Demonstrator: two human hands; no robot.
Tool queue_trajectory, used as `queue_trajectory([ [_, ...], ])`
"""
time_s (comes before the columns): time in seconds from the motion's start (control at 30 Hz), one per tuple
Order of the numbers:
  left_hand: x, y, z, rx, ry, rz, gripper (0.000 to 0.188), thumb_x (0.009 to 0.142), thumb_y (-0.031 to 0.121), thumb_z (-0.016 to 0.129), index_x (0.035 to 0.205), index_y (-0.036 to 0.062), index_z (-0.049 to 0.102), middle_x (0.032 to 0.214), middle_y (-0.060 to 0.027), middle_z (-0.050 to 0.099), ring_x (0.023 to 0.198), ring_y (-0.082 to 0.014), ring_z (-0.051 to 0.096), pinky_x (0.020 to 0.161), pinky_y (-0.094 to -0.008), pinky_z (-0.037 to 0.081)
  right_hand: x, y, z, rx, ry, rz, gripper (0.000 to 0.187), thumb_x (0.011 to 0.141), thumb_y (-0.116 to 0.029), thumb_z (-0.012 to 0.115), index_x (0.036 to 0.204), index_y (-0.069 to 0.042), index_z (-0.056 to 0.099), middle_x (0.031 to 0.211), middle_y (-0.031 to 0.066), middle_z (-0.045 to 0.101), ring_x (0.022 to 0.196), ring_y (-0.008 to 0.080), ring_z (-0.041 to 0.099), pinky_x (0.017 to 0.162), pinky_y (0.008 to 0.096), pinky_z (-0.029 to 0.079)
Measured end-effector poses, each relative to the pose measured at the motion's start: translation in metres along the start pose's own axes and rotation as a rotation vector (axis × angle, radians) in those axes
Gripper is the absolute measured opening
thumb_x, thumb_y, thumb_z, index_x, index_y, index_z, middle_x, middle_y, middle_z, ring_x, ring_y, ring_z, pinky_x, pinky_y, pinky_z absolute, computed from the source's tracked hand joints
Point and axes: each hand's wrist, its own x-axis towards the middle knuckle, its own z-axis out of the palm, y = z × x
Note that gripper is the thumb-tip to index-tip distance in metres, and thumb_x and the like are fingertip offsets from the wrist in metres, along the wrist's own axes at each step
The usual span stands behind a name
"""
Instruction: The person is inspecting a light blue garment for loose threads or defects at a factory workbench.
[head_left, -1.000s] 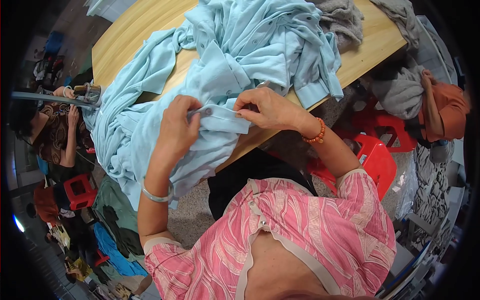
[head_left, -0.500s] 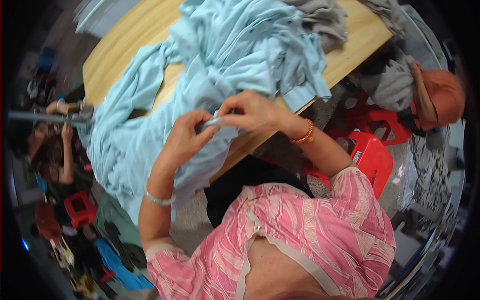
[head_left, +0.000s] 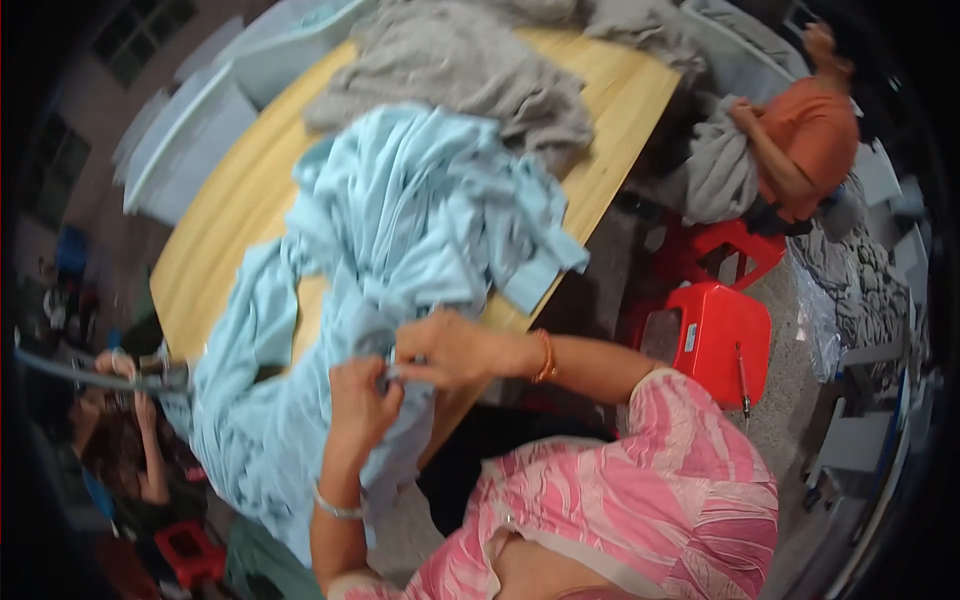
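Observation:
Light blue knit garments lie in a rumpled heap on the wooden table, with part of the cloth hanging over its near edge. My left hand is closed in a pinch on an edge of the light blue garment. Close beside it, my right hand pinches the same edge, its fingertips almost meeting the left ones. The small bit of cloth between the fingers is mostly hidden.
Grey knit garments are piled at the table's far side, by a pale bin. At right stand red stools; a person in orange holds grey cloth. Another person's forearm shows at left.
The view has tilted up, so the table and my hands sit lower in the picture and more grey cloth shows. Both hands still pinch the light blue edge, the left now turned more knuckles-up.

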Motion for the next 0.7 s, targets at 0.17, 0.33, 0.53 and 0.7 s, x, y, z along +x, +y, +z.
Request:
queue_trajectory([
  [0.17,-0.004,-0.024,0.003,-0.669,-0.051,-0.346,0.019,0.084,0.006,0.057,0.099,-0.0053,0.059,0.083,-0.0106,0.066,0.071,-0.0139,0.061,0.068,-0.0277,0.048,-0.008,0.002,0.0,0.088,-0.048,0.071,0.013,0.079,-0.016,0.062,0.085,-0.004,0.062,0.083,0.0125,0.06,0.08,0.0327,0.061,0.072,0.0401,0.047],
  [0.33,0.007,-0.029,0.02,-0.132,0.092,-0.334,0.015,0.083,0.009,0.06,0.095,0.0003,0.065,0.086,-0.0144,0.068,0.075,-0.027,0.065,0.07,-0.0332,0.05,-0.004,-0.004,0.004,0.076,-0.002,0.016,0.01,0.079,-0.009,0.062,0.087,-0.004,0.06,0.08,0.011,0.057,0.072,0.0304,0.059,0.064,0.0372,0.046],
  [0.53,0.024,-0.031,0.039,0.275,0.07,-0.325,0.013,0.082,0.015,0.057,0.081,0.0051,0.065,0.083,-0.0165,0.065,0.074,-0.0382,0.061,0.065,-0.0458,0.046,-0.001,-0.005,0.003,0.018,-0.015,0.079,0.01,0.08,-0.015,0.059,0.084,-0.006,0.06,0.084,0.0122,0.059,0.077,0.0338,0.061,0.067,0.0414,0.048],
  [0.7,0.025,-0.032,0.045,0.419,-0.026,-0.356,0.007,0.077,0.008,0.054,0.08,0.0066,0.06,0.086,-0.0153,0.062,0.074,-0.0331,0.062,0.07,-0.0432,0.039,-0.001,0.0,0.009,-0.01,0.001,0.051,0.011,0.08,-0.015,0.059,0.085,-0.005,0.057,0.084,0.0135,0.057,0.076,0.0354,0.06,0.067,0.0423,0.048],
])
